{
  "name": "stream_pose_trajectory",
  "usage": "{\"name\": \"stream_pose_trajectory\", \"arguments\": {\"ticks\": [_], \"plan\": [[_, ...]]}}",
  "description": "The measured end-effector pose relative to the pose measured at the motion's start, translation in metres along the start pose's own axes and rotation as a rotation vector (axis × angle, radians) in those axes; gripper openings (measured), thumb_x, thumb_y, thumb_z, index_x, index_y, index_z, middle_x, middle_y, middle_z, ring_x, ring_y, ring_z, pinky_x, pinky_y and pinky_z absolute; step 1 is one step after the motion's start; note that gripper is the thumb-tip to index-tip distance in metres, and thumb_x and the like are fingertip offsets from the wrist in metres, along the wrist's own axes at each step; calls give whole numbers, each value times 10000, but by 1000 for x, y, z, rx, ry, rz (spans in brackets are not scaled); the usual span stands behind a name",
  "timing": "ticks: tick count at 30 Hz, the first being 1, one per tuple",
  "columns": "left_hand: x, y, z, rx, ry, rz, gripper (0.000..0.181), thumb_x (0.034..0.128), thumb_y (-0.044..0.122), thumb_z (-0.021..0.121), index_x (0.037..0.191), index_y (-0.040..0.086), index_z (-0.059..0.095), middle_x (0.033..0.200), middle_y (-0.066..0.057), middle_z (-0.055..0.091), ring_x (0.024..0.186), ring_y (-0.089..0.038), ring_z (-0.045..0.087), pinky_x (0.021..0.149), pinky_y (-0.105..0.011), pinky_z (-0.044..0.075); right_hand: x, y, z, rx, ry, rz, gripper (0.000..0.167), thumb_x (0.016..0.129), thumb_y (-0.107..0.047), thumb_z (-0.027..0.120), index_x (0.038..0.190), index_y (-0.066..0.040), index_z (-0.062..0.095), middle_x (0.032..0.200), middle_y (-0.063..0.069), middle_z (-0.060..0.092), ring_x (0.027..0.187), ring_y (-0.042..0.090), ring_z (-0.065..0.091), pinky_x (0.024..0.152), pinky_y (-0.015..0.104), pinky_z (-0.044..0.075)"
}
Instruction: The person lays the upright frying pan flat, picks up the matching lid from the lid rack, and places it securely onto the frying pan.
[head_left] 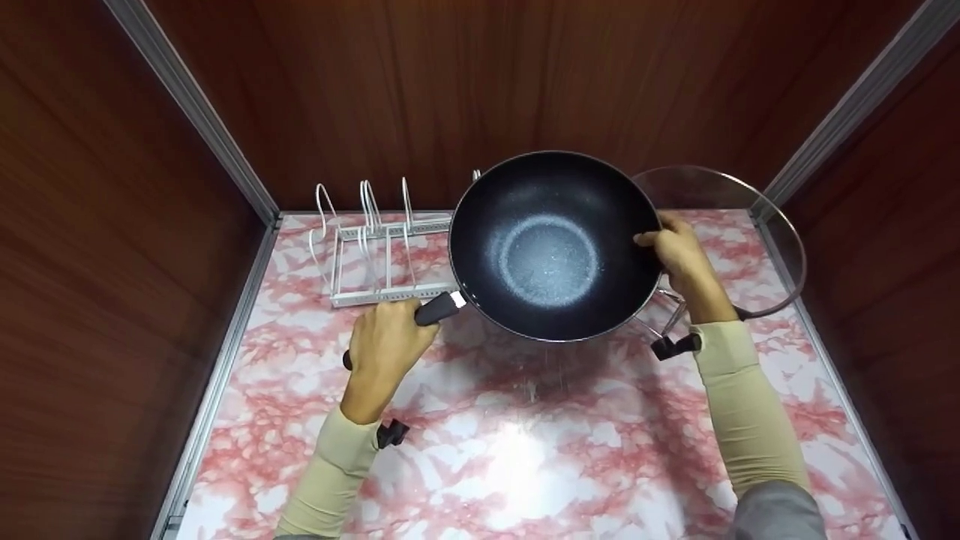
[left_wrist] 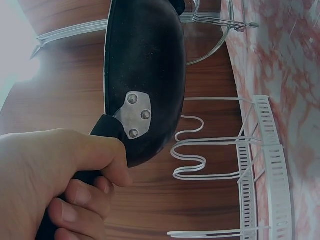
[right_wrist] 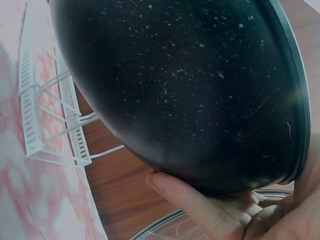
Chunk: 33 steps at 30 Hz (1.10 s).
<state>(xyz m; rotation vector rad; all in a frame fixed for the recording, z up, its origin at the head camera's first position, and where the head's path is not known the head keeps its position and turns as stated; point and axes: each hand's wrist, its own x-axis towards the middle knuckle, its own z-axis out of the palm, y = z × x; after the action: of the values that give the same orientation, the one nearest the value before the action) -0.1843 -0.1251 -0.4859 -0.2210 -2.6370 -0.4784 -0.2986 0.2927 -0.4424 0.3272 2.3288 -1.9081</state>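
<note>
A black wok (head_left: pixel 551 262) with a pale ring on its inner bottom is held up above the table, its inside turned toward the head camera. My left hand (head_left: pixel 390 337) grips its black handle (head_left: pixel 439 308), and the left wrist view shows fingers wrapped round it by a riveted metal bracket (left_wrist: pixel 136 112). On the opposite side my right hand (head_left: pixel 681 255) holds the rim, thumb on the inside. The right wrist view shows its fingers against the speckled outer side of the wok (right_wrist: pixel 185 100).
A white wire rack (head_left: pixel 390 294) with upright loops stands at the back left, partly hidden behind the wok. A large glass lid (head_left: pixel 793 247) stands tilted at the back right, beside some silvery wire (head_left: pixel 673 319). Brown wood-look panels (head_left: pixel 420 90) enclose the red-and-white marbled table (head_left: pixel 450 465).
</note>
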Motion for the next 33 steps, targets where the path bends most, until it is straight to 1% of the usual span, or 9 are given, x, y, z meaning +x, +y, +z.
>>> {"name": "stream_pose_trajectory", "arguments": {"ticks": [5, 10, 13, 15, 18, 20, 23, 26, 33], "plan": [[0, -1, -1, -4, -2, -2, 301, 804, 172, 713, 577, 160, 516, 514, -38, 546, 513, -377, 636, 479, -536, 508, -2, 2, 0, -22, 7, 8, 497, 1033, -106, 615, 1498, -16, 463, 964, -74, 660, 796, 59, 713, 748, 242, 619], [0, -2, -1, 5, 8, -2, 308, 795, 167, 712, 566, 157, 507, 505, -28, 533, 507, -361, 635, 467, -538, 504, -5, 5, -1, -43, -8, 6, 628, 1016, -43, 587, 1605, -11, 370, 1133, 25, 618, 806, 46, 705, 769, 230, 615], [0, -4, -1, 6, 12, 3, 312, 790, 168, 722, 566, 159, 504, 504, -24, 526, 508, -363, 636, 463, -537, 501, -6, 6, -1, -56, -6, -3, 647, 1006, -26, 586, 1613, -3, 363, 1203, 78, 597, 811, 34, 697, 778, 214, 605], [0, -4, -1, 5, 10, 5, 309, 790, 167, 723, 570, 158, 507, 507, -26, 528, 511, -364, 636, 465, -538, 502, -6, 8, -1, -56, -6, -5, 651, 1005, -21, 580, 1618, -2, 364, 1208, 86, 604, 816, 35, 697, 783, 212, 604], [1, -5, -1, 9, 8, 1, 295, 786, 161, 716, 574, 152, 511, 514, -35, 538, 516, -377, 640, 469, -554, 505, -8, 10, -1, -56, -14, -4, 649, 1009, -25, 570, 1626, -8, 370, 1162, 44, 633, 825, 43, 701, 792, 213, 605], [1, -6, -1, 7, 8, -2, 288, 781, 157, 710, 572, 151, 512, 515, -42, 541, 518, -385, 640, 470, -560, 505, -9, 11, -1, -60, -15, -1, 625, 1007, -30, 573, 1608, 8, 401, 1089, -8, 663, 820, 47, 706, 790, 214, 607], [0, -7, -1, 6, 9, -5, 285, 778, 154, 705, 569, 151, 512, 514, -44, 544, 518, -391, 641, 469, -567, 504, -11, 13, 0, -78, 1, -8, 559, 996, -43, 595, 1534, 60, 481, 956, -94, 689, 801, 33, 702, 777, 197, 598], [0, -8, -1, 5, 8, -7, 287, 778, 157, 704, 570, 154, 507, 513, -42, 541, 513, -390, 637, 466, -564, 502, -13, 15, 1, -81, 17, -17, 486, 982, -39, 610, 1439, 108, 535, 852, -133, 692, 771, 27, 698, 758, 186, 590], [0, -11, -1, 7, 3, -21, 301, 784, 168, 706, 575, 163, 489, 520, -45, 545, 522, -401, 644, 472, -571, 507, -16, 17, 4, -46, 15, -37, 409, 971, -6, 610, 1359, 113, 558, 808, -135, 690, 741, 44, 709, 726, 208, 607]]}}
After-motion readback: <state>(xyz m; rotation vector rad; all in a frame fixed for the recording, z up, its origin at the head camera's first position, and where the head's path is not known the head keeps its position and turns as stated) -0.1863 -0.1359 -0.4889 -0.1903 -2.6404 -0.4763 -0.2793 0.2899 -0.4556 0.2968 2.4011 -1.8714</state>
